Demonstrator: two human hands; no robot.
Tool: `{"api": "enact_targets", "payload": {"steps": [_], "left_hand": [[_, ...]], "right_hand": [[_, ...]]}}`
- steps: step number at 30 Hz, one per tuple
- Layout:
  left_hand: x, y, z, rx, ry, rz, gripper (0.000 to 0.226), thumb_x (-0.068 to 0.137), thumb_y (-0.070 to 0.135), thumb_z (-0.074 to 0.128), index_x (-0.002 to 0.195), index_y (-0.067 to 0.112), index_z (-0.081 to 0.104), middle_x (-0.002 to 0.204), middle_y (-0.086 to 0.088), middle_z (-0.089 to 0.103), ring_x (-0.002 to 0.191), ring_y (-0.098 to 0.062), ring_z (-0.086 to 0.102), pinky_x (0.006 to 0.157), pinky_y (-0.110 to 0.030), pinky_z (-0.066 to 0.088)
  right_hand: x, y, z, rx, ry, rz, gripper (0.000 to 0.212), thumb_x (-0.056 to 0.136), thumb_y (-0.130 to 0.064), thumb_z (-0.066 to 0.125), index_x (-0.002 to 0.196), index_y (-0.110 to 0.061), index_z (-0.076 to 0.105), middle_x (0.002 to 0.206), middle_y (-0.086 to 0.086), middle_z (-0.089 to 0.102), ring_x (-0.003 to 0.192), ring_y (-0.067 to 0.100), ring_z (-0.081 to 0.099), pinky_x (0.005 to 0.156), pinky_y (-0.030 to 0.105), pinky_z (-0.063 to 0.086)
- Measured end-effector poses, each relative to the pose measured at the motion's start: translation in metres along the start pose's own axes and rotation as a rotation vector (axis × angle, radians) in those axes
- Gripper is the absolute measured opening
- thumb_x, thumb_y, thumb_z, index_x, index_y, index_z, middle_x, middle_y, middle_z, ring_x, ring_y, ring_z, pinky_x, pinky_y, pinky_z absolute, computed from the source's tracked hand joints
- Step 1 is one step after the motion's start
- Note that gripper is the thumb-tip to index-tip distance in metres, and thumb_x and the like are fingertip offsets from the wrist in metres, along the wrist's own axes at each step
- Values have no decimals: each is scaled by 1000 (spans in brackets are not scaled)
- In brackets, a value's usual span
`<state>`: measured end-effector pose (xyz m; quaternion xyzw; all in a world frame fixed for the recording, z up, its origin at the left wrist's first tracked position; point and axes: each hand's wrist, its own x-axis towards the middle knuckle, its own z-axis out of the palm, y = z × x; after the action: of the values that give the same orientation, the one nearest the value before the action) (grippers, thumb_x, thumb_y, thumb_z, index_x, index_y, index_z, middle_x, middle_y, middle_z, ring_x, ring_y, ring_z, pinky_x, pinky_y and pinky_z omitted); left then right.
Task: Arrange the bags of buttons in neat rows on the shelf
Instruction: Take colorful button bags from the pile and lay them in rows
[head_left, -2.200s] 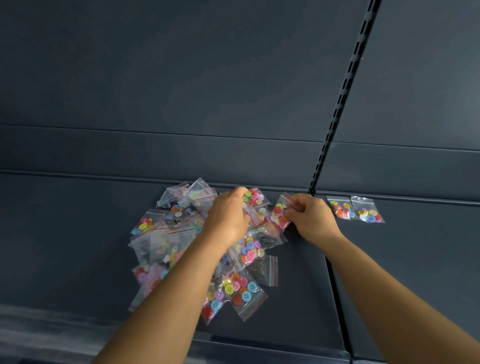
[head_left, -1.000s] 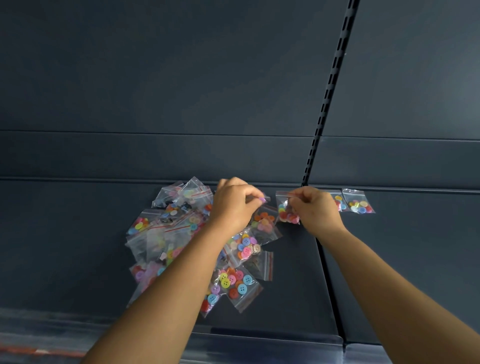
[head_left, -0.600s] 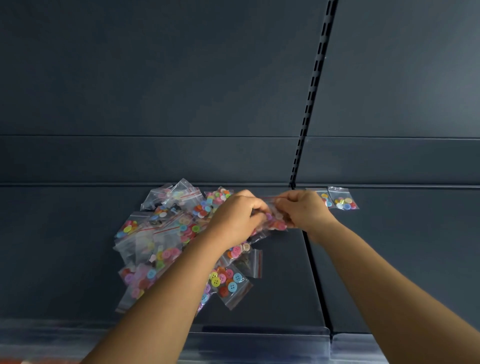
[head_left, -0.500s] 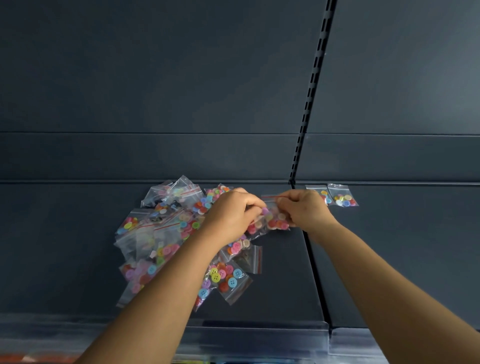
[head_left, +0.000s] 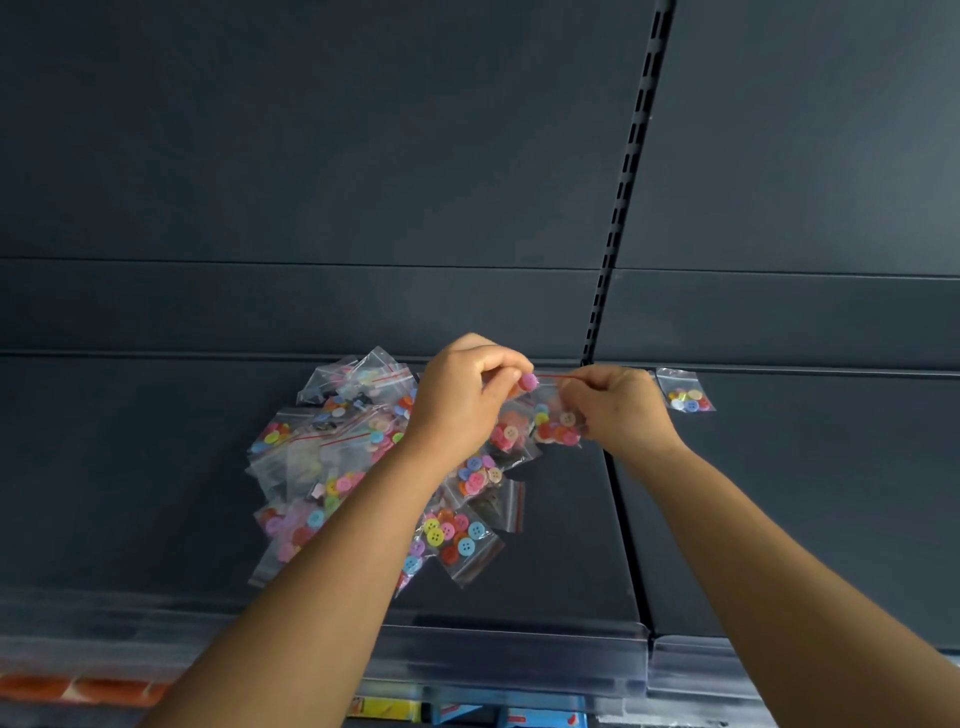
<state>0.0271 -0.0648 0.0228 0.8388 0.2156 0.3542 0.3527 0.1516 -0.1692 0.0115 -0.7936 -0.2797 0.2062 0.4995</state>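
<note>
A loose heap of small clear zip bags of coloured buttons (head_left: 363, 467) lies on the dark shelf (head_left: 130, 493). My left hand (head_left: 462, 400) and my right hand (head_left: 618, 410) both pinch the top edge of one bag of buttons (head_left: 553, 421), held up just above the heap's right side. A pink button sits by my left fingertips. One placed bag (head_left: 685, 392) lies flat against the back wall on the right shelf section; a second one beside it is hidden behind my right hand.
A slotted upright rail (head_left: 623, 182) splits the dark back panel. A seam (head_left: 623, 519) divides the two shelf sections. A clear plastic strip (head_left: 519, 654) runs along the front edge, with goods on the shelf below.
My right hand lifted one bag off the heap's right side. My left hand left the heap and joined it, and both now hold that bag by its top.
</note>
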Motion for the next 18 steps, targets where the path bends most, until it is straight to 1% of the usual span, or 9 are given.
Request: {"api": "enact_targets", "payload": {"steps": [2, 4, 5, 7, 9, 11, 14, 16, 18], "left_hand": [[-2, 3, 9, 54, -38, 102, 20, 86, 7, 61, 82, 20, 75, 89, 10, 62, 82, -6, 61, 77, -26, 51], [-5, 5, 19, 90, -76, 156, 17, 85, 6, 62, 85, 17, 75, 91, 7, 64, 87, -8, 61, 80, -27, 50], [-7, 6, 23, 80, -77, 163, 17, 84, 5, 63, 87, 16, 75, 92, 6, 64, 88, -9, 61, 80, -27, 50], [-9, 8, 29, 44, -62, 134, 16, 84, 5, 63, 91, 18, 70, 93, 7, 64, 88, -7, 60, 80, -27, 50], [-12, 11, 34, 4, -73, 75, 20, 84, 7, 63, 98, 21, 61, 97, 11, 63, 91, -2, 59, 82, -26, 50], [-13, 14, 39, -37, -87, 8, 29, 84, 10, 66, 106, 23, 53, 105, 14, 59, 97, 3, 56, 87, -21, 49], [-14, 16, 43, -21, -47, -98, 57, 79, 19, 73, 128, 22, 42, 119, 15, 45, 110, 2, 45, 89, -11, 39], [-14, 16, 43, -20, -27, -220, 72, 77, 31, 75, 137, 19, 36, 122, 11, 43, 112, -3, 45, 91, -17, 38], [-14, 16, 41, -97, -48, -384, 65, 78, 41, 72, 132, 19, 43, 118, 7, 52, 104, -7, 54, 86, -24, 46]], "right_hand": [[-4, -3, -1, 170, -67, 72, 18, 93, -17, 55, 84, -11, 70, 83, 13, 73, 73, 26, 69, 70, 37, 59], [-9, -8, -6, 415, -158, 161, 23, 95, -18, 53, 85, -4, 68, 81, 16, 71, 70, 26, 69, 67, 33, 58], [-11, -9, -9, 501, -189, 194, 26, 96, -21, 52, 86, -2, 67, 77, 15, 69, 68, 25, 69, 65, 31, 58], [-14, -9, -16, 575, -224, 232, 29, 94, -26, 56, 89, 0, 67, 74, 13, 69, 67, 23, 68, 60, 26, 57], [-15, -6, -21, 578, -257, 249, 24, 90, -22, 62, 95, 1, 68, 77, 14, 68, 67, 22, 67, 60, 25, 57], [-17, -3, -24, 563, -272, 264, 17, 87, -9, 64, 99, 3, 66, 73, 14, 65, 65, 23, 64, 65, 28, 59], [-18, -1, -27, 562, -216, 269, 8, 87, 1, 59, 93, 3, 64, 66, 14, 62, 62, 26, 59, 66, 29, 60], [-18, 0, -28, 592, -179, 250, 7, 88, 1, 58, 93, 2, 64, 69, 15, 65, 65, 26, 61, 66, 29, 60], [-17, 2, -28, 636, -160, 233, 8, 87, 0, 59, 94, 1, 64, 80, 18, 69, 73, 28, 65, 70, 31, 60]]}}
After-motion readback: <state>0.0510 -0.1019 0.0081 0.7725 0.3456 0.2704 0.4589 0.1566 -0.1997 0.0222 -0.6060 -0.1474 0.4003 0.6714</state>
